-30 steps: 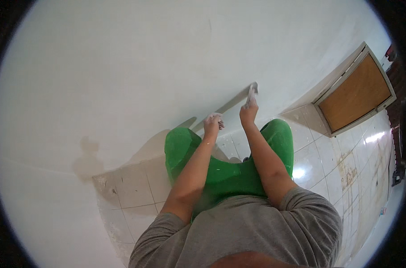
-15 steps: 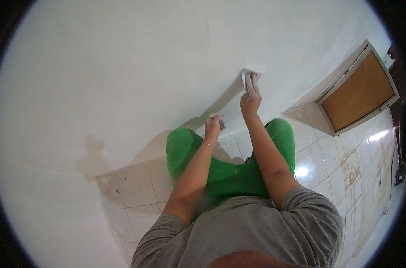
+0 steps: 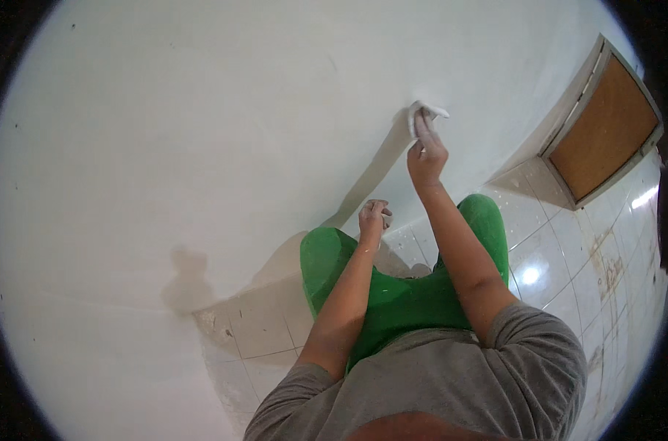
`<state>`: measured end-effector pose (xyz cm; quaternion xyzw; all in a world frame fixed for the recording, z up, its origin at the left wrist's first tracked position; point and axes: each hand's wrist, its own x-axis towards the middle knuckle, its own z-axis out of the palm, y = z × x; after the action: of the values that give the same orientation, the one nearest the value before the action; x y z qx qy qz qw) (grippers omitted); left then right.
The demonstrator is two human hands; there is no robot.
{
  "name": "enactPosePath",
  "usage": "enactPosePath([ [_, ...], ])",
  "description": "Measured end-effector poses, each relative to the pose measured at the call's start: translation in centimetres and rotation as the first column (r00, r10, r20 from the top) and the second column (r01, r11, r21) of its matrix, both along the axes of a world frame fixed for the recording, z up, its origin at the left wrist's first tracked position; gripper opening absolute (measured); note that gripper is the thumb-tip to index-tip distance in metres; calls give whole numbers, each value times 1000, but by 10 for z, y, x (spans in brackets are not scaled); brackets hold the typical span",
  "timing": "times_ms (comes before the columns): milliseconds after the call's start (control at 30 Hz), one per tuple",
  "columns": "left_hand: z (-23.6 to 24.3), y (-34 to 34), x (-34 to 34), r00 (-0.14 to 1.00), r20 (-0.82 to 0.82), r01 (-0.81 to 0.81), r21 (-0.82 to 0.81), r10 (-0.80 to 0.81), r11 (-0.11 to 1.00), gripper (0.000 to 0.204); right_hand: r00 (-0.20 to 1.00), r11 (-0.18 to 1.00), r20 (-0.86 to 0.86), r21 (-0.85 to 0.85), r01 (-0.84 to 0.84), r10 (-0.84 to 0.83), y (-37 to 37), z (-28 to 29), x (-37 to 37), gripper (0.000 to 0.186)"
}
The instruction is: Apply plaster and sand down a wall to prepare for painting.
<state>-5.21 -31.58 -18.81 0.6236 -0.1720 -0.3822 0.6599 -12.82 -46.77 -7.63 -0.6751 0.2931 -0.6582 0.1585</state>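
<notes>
The right hand is pressing a white sanding pad flat against the white wall, fingers gripping it; the left hand is curling narrowly, low near the tiled floor. A wood-panelled door is standing rightward.

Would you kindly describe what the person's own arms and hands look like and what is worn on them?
Both forearms are bare from above the elbow down. The upper arms are covered by the short sleeves of a grey T-shirt. The left hand and the right hand wear no gloves; no watch, ring or bracelet shows. Pale dust or smears seem to mark the fingers, though that is hard to tell.
</notes>
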Motion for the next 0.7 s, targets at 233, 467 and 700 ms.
enactPosePath([
  [233, 8, -17, -1, 998, -40, -53, -25, 52, 998, 18, 969, 998, -244, 66, -11, 27, -4, -96, -24, 53],
  [467, 3, -16, -3, 994, 54, -96, 7, 96, 995, 30, 966, 879, -164, 467, -100, 197, 45, -64, -59, 35],
  [700, 15, -17, -23, 965, 13, 258, 110, -261, 960, 41, 878, 452, 298, 768, -453, 374, 63, -124, -78, 22],
])
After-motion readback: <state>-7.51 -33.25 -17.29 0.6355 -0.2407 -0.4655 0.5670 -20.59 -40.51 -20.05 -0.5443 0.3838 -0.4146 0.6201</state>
